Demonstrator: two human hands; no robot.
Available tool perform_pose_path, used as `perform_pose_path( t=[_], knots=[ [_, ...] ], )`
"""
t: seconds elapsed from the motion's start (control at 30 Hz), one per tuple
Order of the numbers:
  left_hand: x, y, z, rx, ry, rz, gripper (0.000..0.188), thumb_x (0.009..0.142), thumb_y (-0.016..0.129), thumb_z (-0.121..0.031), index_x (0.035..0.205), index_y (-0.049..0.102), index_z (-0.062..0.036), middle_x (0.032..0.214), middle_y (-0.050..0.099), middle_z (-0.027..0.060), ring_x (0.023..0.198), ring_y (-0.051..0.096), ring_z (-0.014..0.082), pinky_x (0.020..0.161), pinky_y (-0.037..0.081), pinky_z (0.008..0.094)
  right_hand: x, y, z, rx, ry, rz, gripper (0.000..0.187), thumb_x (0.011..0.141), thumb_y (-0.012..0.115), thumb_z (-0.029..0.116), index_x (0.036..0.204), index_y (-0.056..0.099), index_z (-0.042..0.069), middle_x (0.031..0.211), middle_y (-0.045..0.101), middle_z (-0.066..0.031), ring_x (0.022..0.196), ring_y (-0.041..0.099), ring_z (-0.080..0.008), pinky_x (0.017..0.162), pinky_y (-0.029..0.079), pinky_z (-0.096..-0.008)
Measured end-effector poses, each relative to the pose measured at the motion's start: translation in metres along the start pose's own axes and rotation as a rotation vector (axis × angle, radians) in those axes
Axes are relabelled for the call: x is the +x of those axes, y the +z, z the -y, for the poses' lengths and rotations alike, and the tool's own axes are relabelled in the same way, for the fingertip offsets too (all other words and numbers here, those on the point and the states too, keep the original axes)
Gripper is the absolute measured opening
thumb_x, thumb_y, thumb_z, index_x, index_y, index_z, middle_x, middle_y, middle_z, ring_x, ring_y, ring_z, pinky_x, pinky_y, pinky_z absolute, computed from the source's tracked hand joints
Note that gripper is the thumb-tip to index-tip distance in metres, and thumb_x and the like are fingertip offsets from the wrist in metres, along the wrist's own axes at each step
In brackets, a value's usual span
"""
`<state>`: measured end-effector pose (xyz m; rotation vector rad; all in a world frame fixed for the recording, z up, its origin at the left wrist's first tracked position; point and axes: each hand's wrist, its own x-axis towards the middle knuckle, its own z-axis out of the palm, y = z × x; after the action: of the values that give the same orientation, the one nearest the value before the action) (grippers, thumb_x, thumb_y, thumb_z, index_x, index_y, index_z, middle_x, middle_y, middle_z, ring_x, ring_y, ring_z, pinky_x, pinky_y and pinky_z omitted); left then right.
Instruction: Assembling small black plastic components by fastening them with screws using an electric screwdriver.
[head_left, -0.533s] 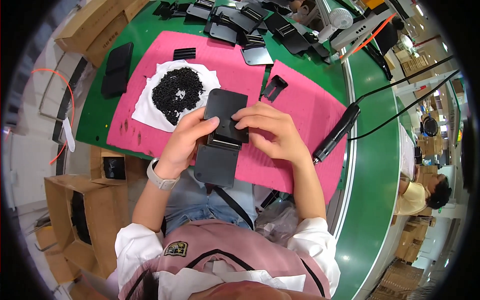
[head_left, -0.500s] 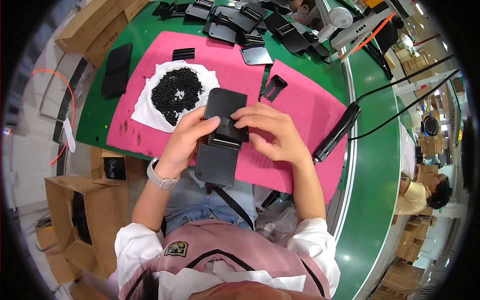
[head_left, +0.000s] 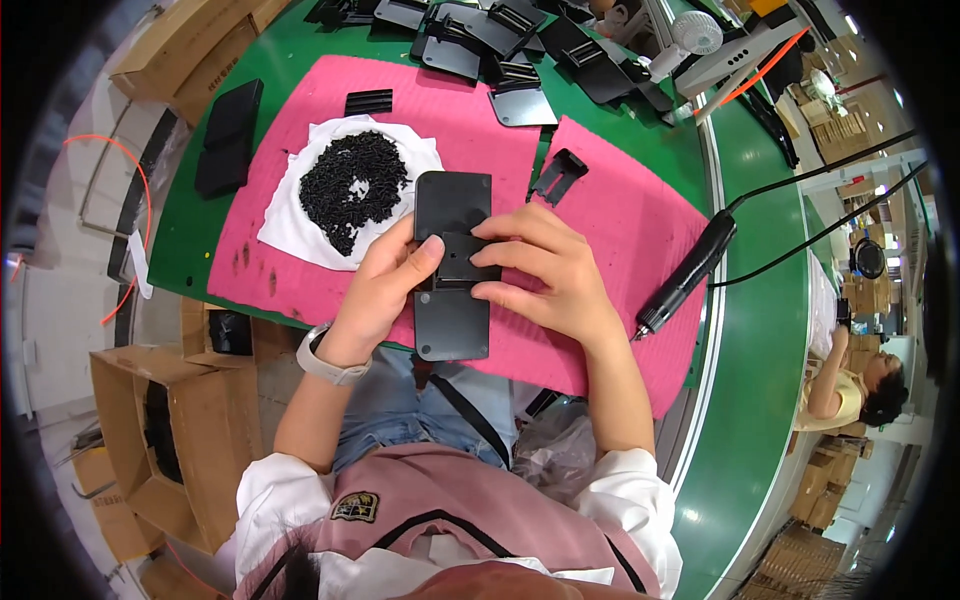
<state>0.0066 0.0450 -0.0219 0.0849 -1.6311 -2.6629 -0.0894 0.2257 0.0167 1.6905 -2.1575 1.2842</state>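
Both hands grip a black hinged plate [head_left: 452,325], two flat square-ended panels joined by a narrower block in the middle. My left hand [head_left: 385,280] is closed on its left edge, thumb lying on the face near the block. On the right edge, my right hand [head_left: 550,265] is closed, with its fingertips and thumb against the middle block. To the left of the plate, a heap of small black screws or pins [head_left: 350,185] rests on a white cloth [head_left: 285,220]. Beyond my right hand lies a small black bracket-shaped piece [head_left: 560,177].
A pink foam mat [head_left: 320,85] covers part of the green table [head_left: 175,240]. A black electric screwdriver [head_left: 690,275] with cables lies at the right. More black hinged plates [head_left: 450,50] pile up at the back. A black block [head_left: 228,140] sits at the left; cardboard boxes [head_left: 200,430] stand below.
The hinged plate has turned from tilted to nearly straight, its near panel shifting right. My right thumb and fingers have moved in against its middle block.
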Motion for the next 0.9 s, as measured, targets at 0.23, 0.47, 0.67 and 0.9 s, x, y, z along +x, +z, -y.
perform_pose_path(
  t=[0.23, 0.47, 0.67, 0.9],
  knots=[
    [-0.001, 0.003, 0.0, 0.011, 0.036, 0.008, 0.04, 0.097, 0.051, -0.026, 0.127, 0.046, -0.0003, 0.109, 0.058, 0.0031, 0.097, 0.054, 0.0081, 0.085, 0.043, 0.0239, -0.003, 0.002, 0.001, -0.008, -0.025, -0.076, 0.031, 0.058, 0.08, 0.009, 0.086, 0.067, 0.004, 0.099, 0.065, -0.0093, 0.08, 0.06, -0.0253, 0.067, 0.049, -0.0328],
    [-0.002, 0.006, 0.0, -0.015, 0.067, -0.027, 0.038, 0.096, 0.054, -0.024, 0.125, 0.048, -0.0006, 0.107, 0.058, 0.0021, 0.094, 0.053, 0.007, 0.082, 0.043, 0.0223, -0.001, 0.007, 0.004, -0.083, -0.065, 0.026, 0.033, 0.059, 0.078, 0.01, 0.089, 0.066, 0.006, 0.1, 0.064, -0.0056, 0.084, 0.06, -0.0258, 0.065, 0.052, -0.0341],
    [0.001, 0.003, 0.009, 0.235, 0.1, -0.034, 0.03, 0.092, 0.057, -0.021, 0.114, 0.054, -0.0004, 0.089, 0.06, 0.0007, 0.075, 0.051, 0.0044, 0.063, 0.042, 0.0234, -0.002, 0.01, 0.01, -0.105, -0.013, 0.025, 0.032, 0.06, 0.078, 0.01, 0.089, 0.066, 0.004, 0.099, 0.064, -0.0075, 0.085, 0.06, -0.0268, 0.068, 0.052, -0.0356],
    [0.003, -0.004, -0.037, 1.428, 0.695, -0.469, 0.017, 0.079, 0.067, -0.014, 0.09, 0.061, -0.0027, 0.077, 0.059, 0.011, 0.073, 0.057, 0.0282, 0.061, 0.045, 0.0371, -0.017, 0.004, 0.017, -0.244, 0.08, -0.009, 0.029, 0.06, 0.079, 0.011, 0.084, 0.067, 0.002, 0.093, 0.065, -0.009, 0.083, 0.061, -0.0258, 0.068, 0.052, -0.0348]
  ],
)
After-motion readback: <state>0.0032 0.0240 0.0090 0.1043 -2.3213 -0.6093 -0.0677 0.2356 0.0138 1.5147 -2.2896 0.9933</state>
